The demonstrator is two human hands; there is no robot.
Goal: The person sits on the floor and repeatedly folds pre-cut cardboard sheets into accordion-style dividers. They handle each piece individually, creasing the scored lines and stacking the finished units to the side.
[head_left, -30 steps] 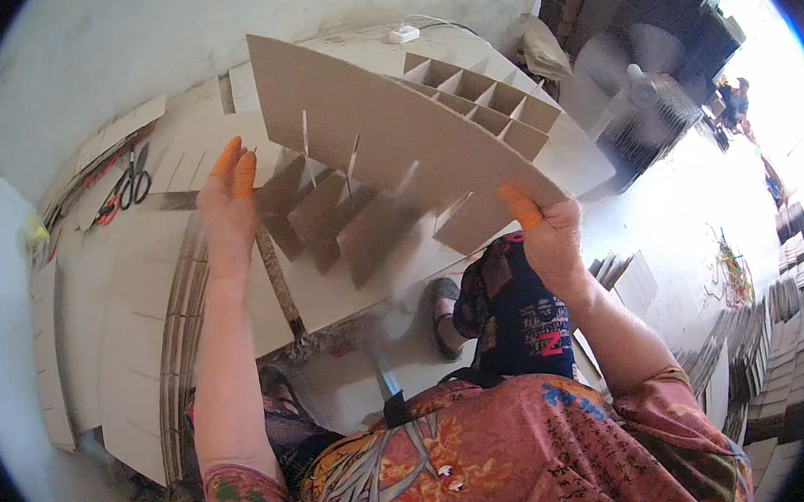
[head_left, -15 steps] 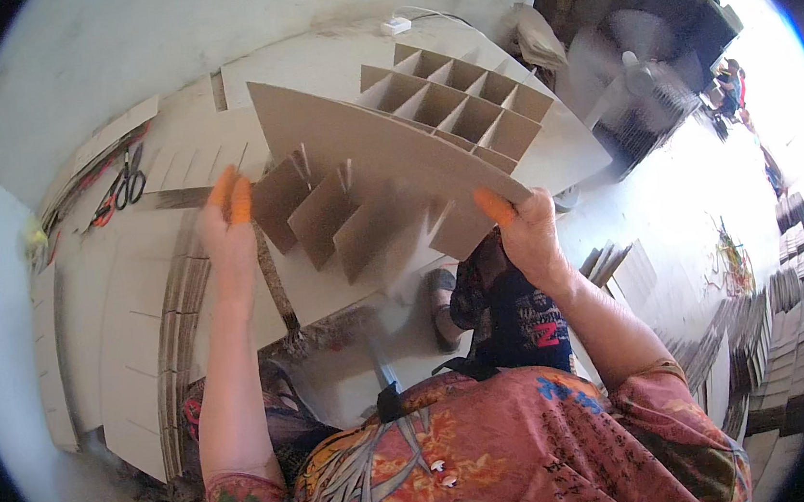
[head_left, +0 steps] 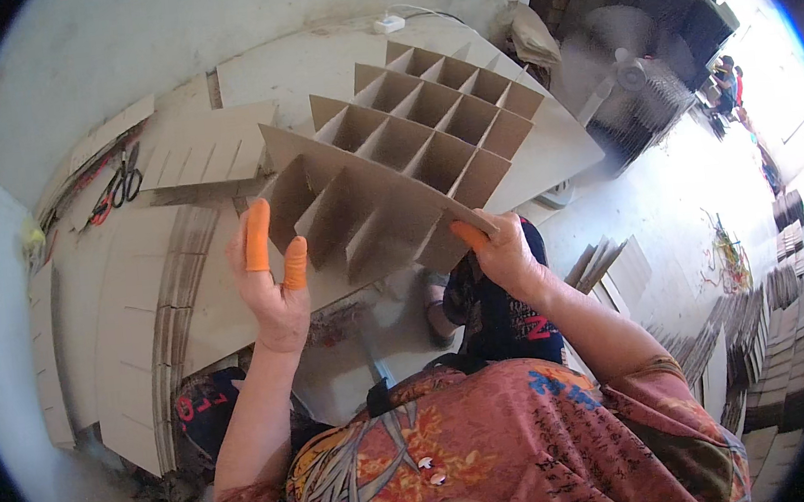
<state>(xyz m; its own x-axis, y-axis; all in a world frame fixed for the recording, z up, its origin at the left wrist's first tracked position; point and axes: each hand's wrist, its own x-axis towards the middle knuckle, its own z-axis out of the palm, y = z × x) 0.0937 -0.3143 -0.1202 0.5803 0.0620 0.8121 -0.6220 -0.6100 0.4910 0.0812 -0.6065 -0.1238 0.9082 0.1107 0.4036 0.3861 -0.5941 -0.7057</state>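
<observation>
Nearer and lower has the panel (head_left: 397,203) been brought since the earlier frame, so that more of the grid (head_left: 446,157) is exposed on its far side; the left hand (head_left: 273,285) has been shifted to the right and nearer. By the right hand (head_left: 509,260) the panel's right end is pinched, its grip closed on the card edge. The left grip is held wide, finger and thumb apart, beside the near-left slats (head_left: 331,214); whether they are touched cannot be told. The grid is seen above the desk (head_left: 558,163), toward its near edge. Scissors (head_left: 115,187) are seen far left.

The card is judged light, dry and fairly stiff, but easily creased at the slots and prone to skewing. It is best held by both panel ends, with slat corners left unpressed.
</observation>
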